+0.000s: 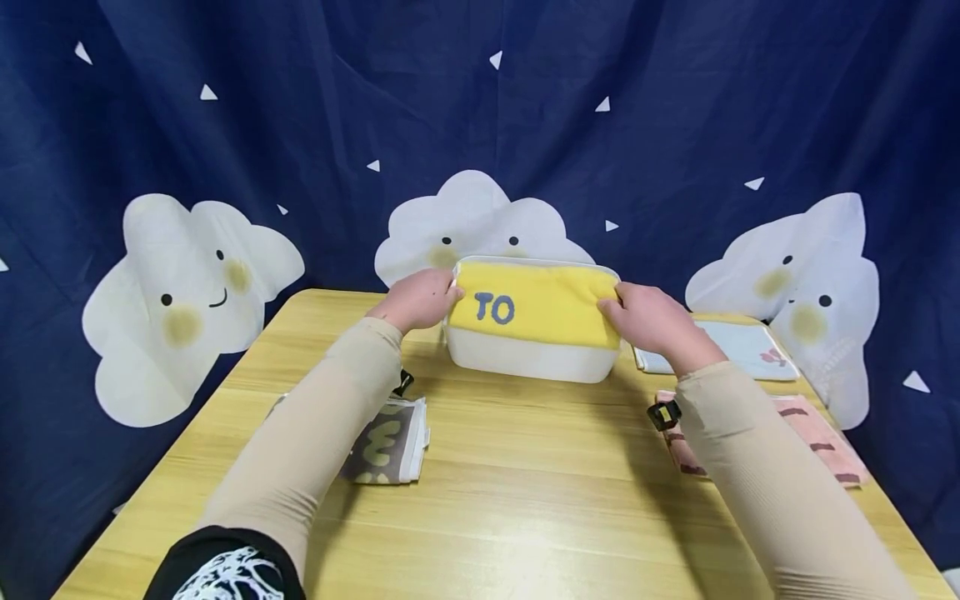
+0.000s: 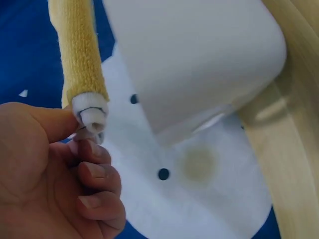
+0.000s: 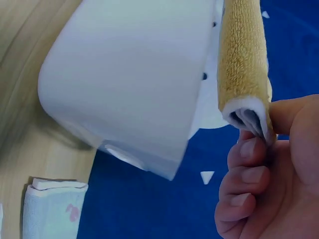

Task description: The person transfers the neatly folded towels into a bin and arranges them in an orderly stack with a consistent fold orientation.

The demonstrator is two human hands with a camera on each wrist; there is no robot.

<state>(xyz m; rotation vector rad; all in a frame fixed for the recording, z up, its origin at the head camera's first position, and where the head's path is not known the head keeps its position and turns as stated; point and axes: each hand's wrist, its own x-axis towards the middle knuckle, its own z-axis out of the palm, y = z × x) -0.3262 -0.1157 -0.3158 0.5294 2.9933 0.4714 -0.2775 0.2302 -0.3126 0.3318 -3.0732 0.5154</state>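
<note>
A folded yellow towel [image 1: 547,302] with blue letters "TO" is stretched between my two hands. My left hand [image 1: 418,302] pinches one end between thumb and fingers; the left wrist view shows the towel's [image 2: 82,55] rolled, layered edge there. At the other end my right hand [image 1: 651,315] grips it the same way, with the fold's [image 3: 244,55] white inner layers showing. A white plastic bin [image 1: 532,358] stands on the table, its front wall below the towel. In both wrist views the towel is just past the bin's rim, apart from its wall. The bin's inside is hidden.
On the wooden table [image 1: 510,483], a folded grey towel [image 1: 386,446] lies at the left, partly behind my left forearm. At the right lie a folded light blue towel [image 1: 738,346] and a pink striped towel [image 1: 813,437]. A blue curtain [image 1: 480,108] with clouds hangs behind the table.
</note>
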